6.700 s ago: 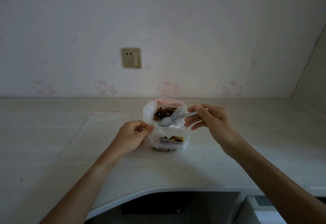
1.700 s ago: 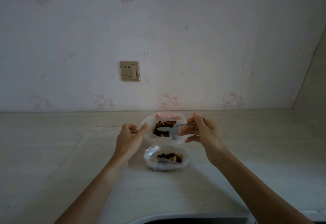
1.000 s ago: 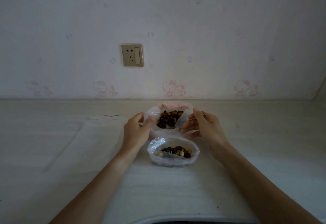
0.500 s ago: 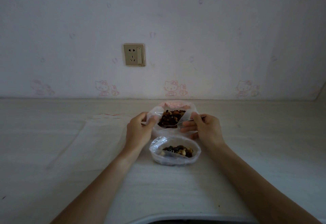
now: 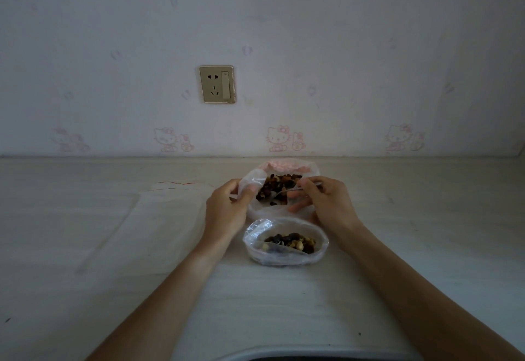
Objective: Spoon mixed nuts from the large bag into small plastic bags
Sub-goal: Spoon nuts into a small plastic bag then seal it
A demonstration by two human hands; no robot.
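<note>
We are watching the right hand [image 5: 326, 204] pinching the handle of the spoon [image 5: 287, 191], its bowl dipping into the mixed nuts [image 5: 277, 187] inside the large bag [image 5: 255, 181], which is sitting toward the back of the counter [image 5: 85, 247]. The left hand [image 5: 227, 210] is gripping the near left rim of that bag, thumb over the plastic, holding the mouth open. Just in front, the small plastic bag [image 5: 285, 258] is standing open and partly filled, with no hand steadying it. That is where we are seeing the risk: the thin film could be sagging shut or tipping as the spoon arrives, and nuts would be scattering across the counter. A heaped spoon could also be shedding pieces while crossing the gap between the two bags, short as it is. If the left grip is slackening, the large bag's rim may be folding over the spoon and dragging nuts off it. Flat spare bags [image 5: 159, 218] are lying to the left, well apart.
</note>
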